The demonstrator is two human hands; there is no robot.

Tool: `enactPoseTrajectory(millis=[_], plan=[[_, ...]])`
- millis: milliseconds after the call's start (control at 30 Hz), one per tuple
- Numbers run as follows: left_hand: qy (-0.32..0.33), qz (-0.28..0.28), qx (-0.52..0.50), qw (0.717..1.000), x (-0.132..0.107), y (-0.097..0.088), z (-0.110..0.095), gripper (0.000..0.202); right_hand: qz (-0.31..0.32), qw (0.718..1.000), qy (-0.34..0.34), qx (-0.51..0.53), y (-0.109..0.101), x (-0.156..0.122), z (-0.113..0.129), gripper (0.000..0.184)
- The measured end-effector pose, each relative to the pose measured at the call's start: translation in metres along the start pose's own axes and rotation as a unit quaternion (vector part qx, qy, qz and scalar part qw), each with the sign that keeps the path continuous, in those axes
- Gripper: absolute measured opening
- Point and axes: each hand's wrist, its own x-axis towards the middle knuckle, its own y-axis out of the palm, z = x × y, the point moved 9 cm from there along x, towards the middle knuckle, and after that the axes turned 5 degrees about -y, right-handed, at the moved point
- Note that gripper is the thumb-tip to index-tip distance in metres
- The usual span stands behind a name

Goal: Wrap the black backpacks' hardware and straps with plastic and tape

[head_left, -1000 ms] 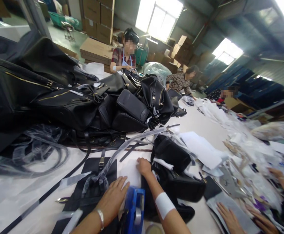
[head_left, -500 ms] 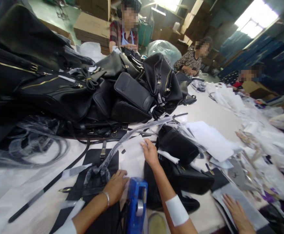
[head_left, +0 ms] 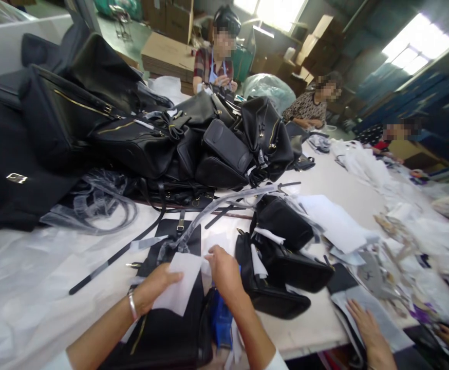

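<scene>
My left hand point(head_left: 155, 289) holds a white sheet of paper point(head_left: 180, 285), thumb on top, above a black bag point(head_left: 166, 336) lying flat. A strap in clear plastic wrap point(head_left: 209, 208) runs across this bag's upper end. My right hand point(head_left: 225, 272) is closed, thumb and forefinger together beside the sheet's right edge; what they pinch is too small to make out. Behind those fingers lies more white paper point(head_left: 217, 239). Under my right wrist stands a blue tape dispenser point(head_left: 221, 321), partly hidden by the forearm.
Black bags point(head_left: 224, 146) are heaped along the far left side. More black bags point(head_left: 301, 270) stand right of my right hand. A co-worker's hand point(head_left: 365, 318) rests on grey sheeting at the lower right. White wrapping point(head_left: 405, 221) covers the right side. Several people sit beyond.
My left hand has picked up a white sheet and moved left with it. My right hand has drawn back toward me, over the tape dispenser. The camera view has shifted.
</scene>
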Motion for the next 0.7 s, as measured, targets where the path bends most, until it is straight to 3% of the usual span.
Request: enactPoseTrajectory(millis=[100, 200, 300, 400, 500, 700], plan=[[0.021, -0.096, 0.006, 0.995, -0.018, -0.029, 0.017, 0.042, 0.065, 0.989, 0.110, -0.080, 0.028, -0.057, -0.029, 0.030], [0.025, -0.085, -0.037, 0.995, -0.029, -0.035, 0.030, 0.043, 0.099, 0.985, 0.133, -0.038, 0.064, -0.099, -0.034, 0.035], [0.034, -0.075, -0.071, 0.994, -0.033, -0.035, 0.037, 0.044, 0.011, 0.989, 0.149, -0.014, 0.075, -0.112, -0.029, 0.027], [0.064, -0.099, -0.066, 0.991, -0.036, -0.034, 0.039, 0.040, -0.110, 0.986, 0.126, -0.003, 0.062, -0.116, -0.018, 0.029], [0.089, -0.090, -0.058, 0.990, -0.041, -0.016, 0.040, 0.041, -0.164, 0.982, 0.093, 0.034, 0.050, -0.122, -0.005, 0.031], [0.112, -0.024, -0.072, 0.991, -0.046, 0.039, 0.045, 0.046, -0.167, 0.969, 0.021, 0.181, 0.041, -0.132, 0.015, 0.039]])
